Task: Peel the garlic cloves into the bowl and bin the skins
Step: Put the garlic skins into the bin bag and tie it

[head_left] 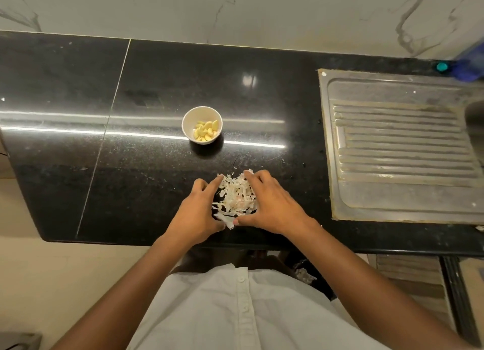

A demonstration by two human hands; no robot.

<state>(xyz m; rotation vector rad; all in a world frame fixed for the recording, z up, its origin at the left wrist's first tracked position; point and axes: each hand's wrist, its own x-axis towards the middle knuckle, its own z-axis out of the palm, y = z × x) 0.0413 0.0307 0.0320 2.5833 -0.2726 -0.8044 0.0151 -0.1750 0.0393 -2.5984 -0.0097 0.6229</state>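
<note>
Together, left hand (pixel 195 214) and right hand (pixel 273 205) flank the garlic skins (pixel 235 196), loosely spread fingers (pixel 214 184) touching the pile.

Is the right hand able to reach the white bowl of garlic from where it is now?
Probably yes. The bowl stands beyond the right hand, with only bare counter between them. Right now, though, it and the left hand are cupping the garlic skins.
</note>
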